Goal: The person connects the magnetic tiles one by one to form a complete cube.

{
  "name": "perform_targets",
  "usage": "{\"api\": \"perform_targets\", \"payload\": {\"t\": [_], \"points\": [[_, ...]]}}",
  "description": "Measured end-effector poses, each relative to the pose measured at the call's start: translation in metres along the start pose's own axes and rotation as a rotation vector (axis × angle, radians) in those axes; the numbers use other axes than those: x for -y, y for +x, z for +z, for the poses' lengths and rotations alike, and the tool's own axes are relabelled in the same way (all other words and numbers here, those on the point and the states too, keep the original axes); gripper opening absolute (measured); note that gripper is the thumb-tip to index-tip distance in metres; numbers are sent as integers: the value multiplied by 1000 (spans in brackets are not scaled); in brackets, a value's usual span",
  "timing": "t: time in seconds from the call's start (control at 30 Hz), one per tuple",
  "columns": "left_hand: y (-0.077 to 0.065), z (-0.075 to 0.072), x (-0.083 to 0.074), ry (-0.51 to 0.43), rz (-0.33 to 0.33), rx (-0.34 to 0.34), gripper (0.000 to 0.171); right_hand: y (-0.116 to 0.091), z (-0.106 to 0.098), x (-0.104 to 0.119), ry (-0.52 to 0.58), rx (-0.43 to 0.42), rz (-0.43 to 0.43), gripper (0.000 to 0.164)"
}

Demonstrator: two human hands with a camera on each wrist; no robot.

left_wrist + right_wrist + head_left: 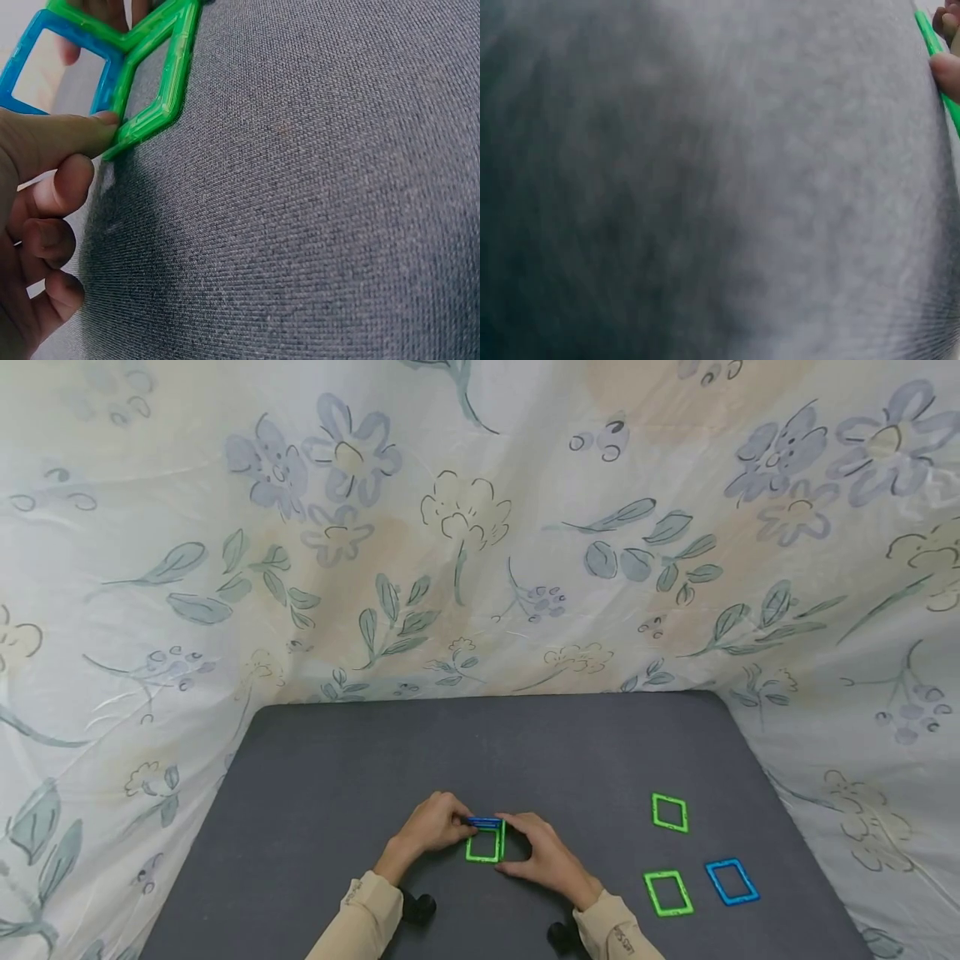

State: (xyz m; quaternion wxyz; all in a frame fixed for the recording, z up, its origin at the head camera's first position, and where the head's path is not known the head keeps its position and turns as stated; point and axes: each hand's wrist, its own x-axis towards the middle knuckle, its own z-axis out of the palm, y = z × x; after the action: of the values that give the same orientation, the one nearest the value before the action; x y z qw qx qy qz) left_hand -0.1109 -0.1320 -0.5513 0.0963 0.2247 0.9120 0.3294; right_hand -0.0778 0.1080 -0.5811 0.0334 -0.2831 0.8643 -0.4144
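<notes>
A green square magnetic tile [482, 859] lies flat on the dark table. Along its far edge stands a blue magnetic tile [111, 81], and a second green one [502, 845] rises upright at its right edge, the three meeting at a corner. My left hand [431, 827] pinches the blue tile near its left end, the thumb low by the flat tile in the left wrist view. Around the upright green tile, my right hand [551, 856] grips with the thumb at the near end and a finger at the far end. Only its fingertips and a green edge [930, 34] show in the right wrist view.
To the right on the table [337, 760] lie two loose green tiles, one farther back [670, 827] and one nearer [673, 911], with a loose blue tile [742, 900] beside them. A floral cloth [480, 568] hangs behind the table and along its sides.
</notes>
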Motion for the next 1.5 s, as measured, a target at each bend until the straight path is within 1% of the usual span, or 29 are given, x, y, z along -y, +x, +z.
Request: {"api": "perform_targets", "payload": {"t": [0.13,0.4,0.6,0.73,0.8,0.97,1.07,1.17,1.27,1.4,1.5], "points": [[1,0,0,-2,-7,5,7,2,0,-1,-4,-2,15,70],[2,1,3,-10,16,7,5,3,-1,-2,13,22,59,70],[1,0,4,-21,4,9,6,4,-2,-1,10,29,56,67],[-1,-3,4,-23,24,10,6,5,-2,0,7,32,49,66],[-1,-7,3,-18,26,21,11,5,-3,1,8,38,54,66],[2,-23,-1,15,52,68,34,5,-4,2,16,57,77,67],[8,-35,-8,49,85,101,41,4,-5,1,18,60,76,67],[16,-44,-17,88,134,139,39,4,-5,0,13,60,70,66],[24,-49,-26,123,184,189,33,4,-5,-2,10,60,59,66],[36,-49,-36,154,228,271,26,4,-4,-4,6,63,41,65],[43,-47,-40,163,232,328,21,4,-5,-4,6,67,37,64]]}}
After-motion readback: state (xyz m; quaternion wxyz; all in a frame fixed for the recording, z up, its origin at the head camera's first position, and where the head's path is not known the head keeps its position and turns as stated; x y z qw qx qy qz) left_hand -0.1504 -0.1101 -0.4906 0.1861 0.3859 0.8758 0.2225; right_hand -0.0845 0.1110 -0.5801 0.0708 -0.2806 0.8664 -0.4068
